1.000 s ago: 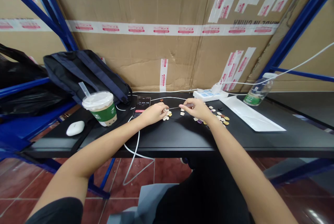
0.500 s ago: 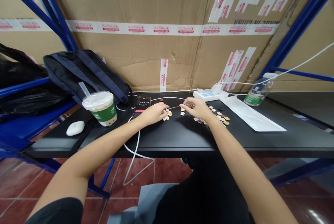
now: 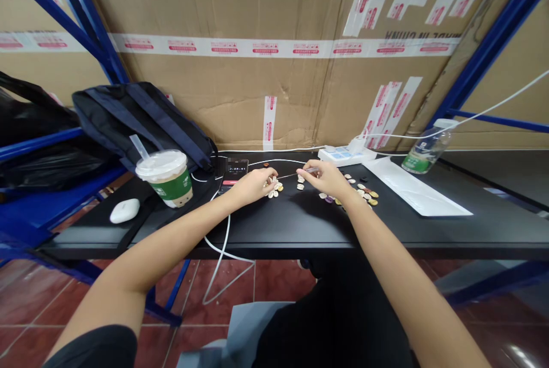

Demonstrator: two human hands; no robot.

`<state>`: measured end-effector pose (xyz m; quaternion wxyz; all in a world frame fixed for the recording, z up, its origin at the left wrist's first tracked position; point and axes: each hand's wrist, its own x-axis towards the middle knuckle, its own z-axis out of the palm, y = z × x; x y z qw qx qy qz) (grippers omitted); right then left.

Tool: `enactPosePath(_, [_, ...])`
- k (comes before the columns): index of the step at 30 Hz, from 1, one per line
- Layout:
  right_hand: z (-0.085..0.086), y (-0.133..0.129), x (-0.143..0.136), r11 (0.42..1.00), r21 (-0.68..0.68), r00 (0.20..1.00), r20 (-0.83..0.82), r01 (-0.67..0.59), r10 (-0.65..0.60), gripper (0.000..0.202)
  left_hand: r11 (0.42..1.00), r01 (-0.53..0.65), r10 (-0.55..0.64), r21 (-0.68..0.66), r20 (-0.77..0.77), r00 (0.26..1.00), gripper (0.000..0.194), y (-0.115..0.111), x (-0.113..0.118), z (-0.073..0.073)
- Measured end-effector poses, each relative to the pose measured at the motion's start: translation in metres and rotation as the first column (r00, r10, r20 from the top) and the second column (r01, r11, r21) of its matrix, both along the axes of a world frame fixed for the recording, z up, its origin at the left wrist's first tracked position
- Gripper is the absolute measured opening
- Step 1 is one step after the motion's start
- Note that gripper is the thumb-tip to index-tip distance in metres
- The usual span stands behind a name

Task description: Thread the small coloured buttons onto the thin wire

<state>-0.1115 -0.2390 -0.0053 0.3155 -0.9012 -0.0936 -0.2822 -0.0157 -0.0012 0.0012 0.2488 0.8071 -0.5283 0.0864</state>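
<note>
Buttons (image 3: pixel 275 194) lie right of phone (image 3: pixel 235 169) | left hand (image 3: pixel 253 185) half-curled over them, hold unclear | right hand (image 3: pixel 329 178), farther right, pinches thin tool (image 3: pixel 287 176) | light, steady strokes likely serve best

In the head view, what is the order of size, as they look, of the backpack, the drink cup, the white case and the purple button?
Largest to smallest:
Backpack
Drink cup
White case
Purple button

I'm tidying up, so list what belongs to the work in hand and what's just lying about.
In use:
- thin tool, in the right hand
- small pieces, by the left hand

Apparently lying about:
- cup
- backpack
- phone
- bottle
- power strip
- white case
</note>
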Motion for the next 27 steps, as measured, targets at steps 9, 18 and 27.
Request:
enactPosePath(9, [-0.0005, -0.0008, 0.0005, 1.000, 0.001, 1.000, -0.002, -0.003, 0.003, 0.040, 1.000, 0.014, -0.013, -0.016, 0.057, 0.998, 0.018, -0.0016, 0.0038, -0.0028])
enactPosePath(18, [0.0010, 0.0003, -0.0007, 1.000, -0.021, 1.000, 0.003, 0.012, -0.012, 0.038, 1.000, 0.012, -0.011, -0.021, 0.051, 0.999, 0.018, -0.0012, 0.0029, -0.0031])
enactPosePath(27, [0.0026, 0.0011, -0.0011, 1.000, -0.013, 1.000, -0.006, 0.011, -0.011, 0.038, 1.000, -0.002, 0.002, -0.001, 0.024, 1.000, 0.019, -0.0016, 0.0003, -0.0011])
